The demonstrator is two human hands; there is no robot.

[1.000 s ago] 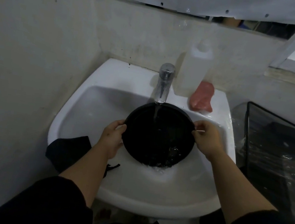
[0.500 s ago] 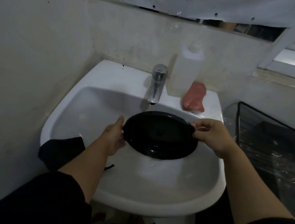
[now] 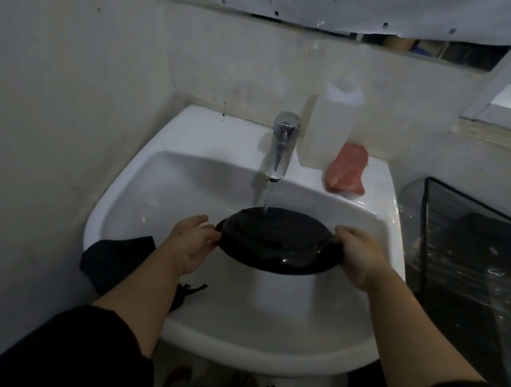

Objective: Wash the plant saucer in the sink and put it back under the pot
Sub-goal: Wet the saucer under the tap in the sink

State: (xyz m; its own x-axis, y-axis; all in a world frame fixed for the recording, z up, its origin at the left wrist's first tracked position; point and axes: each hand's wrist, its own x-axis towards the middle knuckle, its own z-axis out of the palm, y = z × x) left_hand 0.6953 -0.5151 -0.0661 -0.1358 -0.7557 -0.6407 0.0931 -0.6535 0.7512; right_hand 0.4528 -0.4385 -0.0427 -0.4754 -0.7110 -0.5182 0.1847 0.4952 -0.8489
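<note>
A round black plant saucer hangs over the bowl of the white sink, turned underside up, its far edge tilted away from me. A thin stream of water from the chrome tap lands on its far side. My left hand grips the saucer's left rim. My right hand grips the right rim, fingers curled over the edge. No pot is in view.
A white plastic bottle and a pink sponge-like piece stand on the sink's back ledge. A dark cloth hangs over the sink's left front rim. A black wire-frame bin lined with clear plastic stands at the right. Walls close in on the left.
The saucer has been tipped from facing me to flat and then turned underside up, still under the running tap. Both hands kept their hold on its rim.
</note>
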